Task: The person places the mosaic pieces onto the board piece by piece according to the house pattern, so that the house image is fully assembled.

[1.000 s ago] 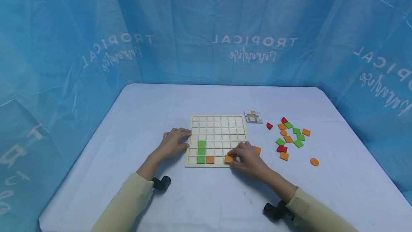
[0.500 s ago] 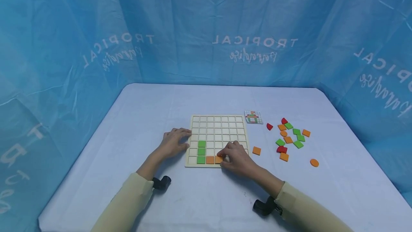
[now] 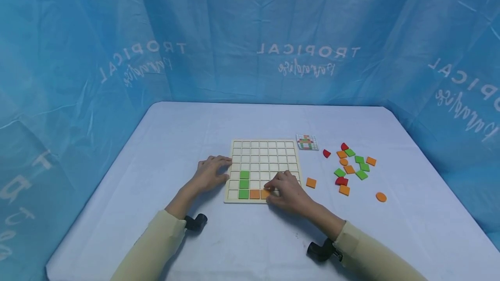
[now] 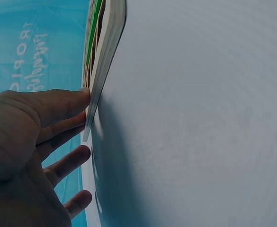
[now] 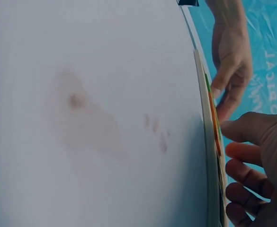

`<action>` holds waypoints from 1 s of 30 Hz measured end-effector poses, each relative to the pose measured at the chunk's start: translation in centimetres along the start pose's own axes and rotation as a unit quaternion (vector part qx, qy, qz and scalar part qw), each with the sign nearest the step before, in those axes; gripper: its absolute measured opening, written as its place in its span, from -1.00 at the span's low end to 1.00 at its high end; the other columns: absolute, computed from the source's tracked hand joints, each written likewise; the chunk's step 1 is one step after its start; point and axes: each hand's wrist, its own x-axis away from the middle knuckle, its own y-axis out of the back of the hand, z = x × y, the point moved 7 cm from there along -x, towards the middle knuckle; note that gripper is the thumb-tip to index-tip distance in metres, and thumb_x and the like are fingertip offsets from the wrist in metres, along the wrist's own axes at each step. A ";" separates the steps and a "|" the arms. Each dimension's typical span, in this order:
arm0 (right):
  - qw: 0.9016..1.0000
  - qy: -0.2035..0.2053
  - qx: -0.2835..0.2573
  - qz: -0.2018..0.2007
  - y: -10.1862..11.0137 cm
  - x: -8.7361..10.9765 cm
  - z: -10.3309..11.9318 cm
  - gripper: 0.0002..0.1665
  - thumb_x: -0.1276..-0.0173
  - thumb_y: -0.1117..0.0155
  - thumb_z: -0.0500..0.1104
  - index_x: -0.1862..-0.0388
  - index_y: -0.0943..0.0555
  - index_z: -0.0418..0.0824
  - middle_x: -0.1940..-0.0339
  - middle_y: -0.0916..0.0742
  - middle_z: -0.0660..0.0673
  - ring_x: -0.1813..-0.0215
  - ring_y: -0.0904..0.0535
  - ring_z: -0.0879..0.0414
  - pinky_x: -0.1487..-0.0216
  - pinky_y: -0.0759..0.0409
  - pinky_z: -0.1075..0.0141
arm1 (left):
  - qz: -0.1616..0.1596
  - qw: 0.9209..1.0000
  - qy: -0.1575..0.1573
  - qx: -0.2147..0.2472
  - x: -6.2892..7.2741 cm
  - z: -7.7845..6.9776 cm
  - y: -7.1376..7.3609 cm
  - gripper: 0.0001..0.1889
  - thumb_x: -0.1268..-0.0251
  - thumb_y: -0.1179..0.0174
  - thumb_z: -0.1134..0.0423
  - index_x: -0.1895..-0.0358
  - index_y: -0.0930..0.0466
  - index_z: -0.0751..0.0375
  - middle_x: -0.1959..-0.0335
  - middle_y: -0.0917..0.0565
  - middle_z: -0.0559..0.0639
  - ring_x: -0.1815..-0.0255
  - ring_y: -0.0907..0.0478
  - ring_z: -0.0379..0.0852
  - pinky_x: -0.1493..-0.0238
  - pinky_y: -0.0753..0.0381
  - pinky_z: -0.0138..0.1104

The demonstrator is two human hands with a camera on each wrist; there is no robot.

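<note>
Right hand (image 3: 288,192): thumb and index finger are pinching an orange tile (image 3: 265,194), parting only by about the tile's own span; the remaining fingers are bending over the board (image 3: 264,158).
Orange tile: it is sitting within the grip, in the bottom row at the fourth cell from the left; the fingers are hiding whether it is fully seated.
Latest change: compared with a second ago, hand and tile are standing one cell further left; by my judgement the bottom row is gaining its third coloured square and this placement is nearing completion.
Laid orange square (image 3: 254,194): it is lying just left of the grip.
Green squares (image 3: 244,184): three are forming a column further left.
Left hand (image 3: 212,172): past the greens, it is touching the board's left edge, fingers spreading apart.
Loose orange square (image 3: 311,183): it is resting right of the grip, off the board.
Pattern card (image 3: 307,142): it is lying beyond the grip, to the right.
Loose pieces (image 3: 364,167): red, green and orange ones are scattering the tabletop (image 3: 242,246), well right of the grip.
</note>
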 end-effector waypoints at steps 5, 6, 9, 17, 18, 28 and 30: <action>0.999 -0.018 -0.011 -0.037 2.2 1.0 -1.8 -0.67 -0.10 -0.49 -0.16 0.12 -0.72 -0.14 0.25 -0.59 0.04 0.15 -0.36 0.11 0.17 -0.35 0.19 | 0.002 1.000 -0.002 -0.005 -0.1 0.0 -0.1 -0.53 -0.23 -0.28 0.23 -0.22 -0.52 0.21 -0.28 -0.46 0.05 -0.32 -0.29 0.09 -0.22 -0.16 0.07; 0.998 -0.025 -0.012 -0.048 2.9 1.3 -2.5 -0.67 -0.09 -0.50 -0.17 0.12 -0.72 -0.17 0.25 -0.60 0.01 0.15 -0.37 0.08 0.18 -0.35 0.18 | 0.002 1.000 -0.001 -0.007 -0.1 0.0 -0.1 -0.53 -0.23 -0.28 0.23 -0.23 -0.52 0.21 -0.28 -0.46 0.05 -0.32 -0.29 0.08 -0.22 -0.16 0.07; 0.995 -0.059 0.004 -0.084 5.2 2.5 -5.2 -0.66 -0.09 -0.50 -0.19 0.12 -0.71 -0.22 0.24 -0.64 -0.07 0.13 -0.42 0.01 0.17 -0.37 0.14 | 0.003 1.000 0.006 -0.007 0.0 0.0 0.1 -0.53 -0.24 -0.28 0.23 -0.23 -0.52 0.20 -0.28 -0.46 0.04 -0.32 -0.29 0.08 -0.23 -0.15 0.07; 0.975 -0.179 0.049 -0.123 10.1 6.9 -12.7 -0.61 -0.13 -0.46 -0.20 0.08 -0.66 -0.36 0.16 -0.63 -0.29 0.06 -0.38 -0.16 0.14 -0.36 -0.01 | 0.005 1.000 0.005 -0.004 0.1 -0.2 0.3 -0.53 -0.24 -0.27 0.24 -0.23 -0.51 0.22 -0.28 -0.46 0.05 -0.32 -0.29 0.08 -0.24 -0.15 0.08; 0.972 -0.193 0.052 -0.127 10.6 7.4 -13.4 -0.60 -0.14 -0.45 -0.21 0.07 -0.65 -0.38 0.14 -0.63 -0.31 0.05 -0.37 -0.19 0.13 -0.34 -0.04 | 0.005 1.000 0.004 -0.004 0.1 -0.2 0.3 -0.53 -0.24 -0.27 0.24 -0.23 -0.51 0.22 -0.28 -0.46 0.05 -0.32 -0.29 0.08 -0.24 -0.15 0.08; 0.948 -0.267 0.096 -0.145 13.3 10.3 -18.4 -0.54 -0.16 -0.44 -0.15 0.09 -0.61 -0.48 0.22 -0.58 -0.42 0.12 -0.35 -0.29 0.18 -0.30 -0.13 | 0.004 1.000 0.002 -0.004 0.1 -0.1 0.2 -0.53 -0.24 -0.28 0.23 -0.22 -0.52 0.22 -0.29 -0.46 0.05 -0.32 -0.29 0.09 -0.22 -0.16 0.08; 0.946 -0.277 0.096 -0.139 13.3 10.5 -19.0 -0.52 -0.16 -0.44 -0.14 0.08 -0.61 -0.49 0.22 -0.57 -0.43 0.11 -0.34 -0.31 0.18 -0.29 -0.13 | 0.005 1.000 0.000 -0.005 0.1 -0.2 0.2 -0.53 -0.24 -0.28 0.23 -0.22 -0.52 0.22 -0.29 -0.45 0.05 -0.32 -0.29 0.09 -0.22 -0.17 0.09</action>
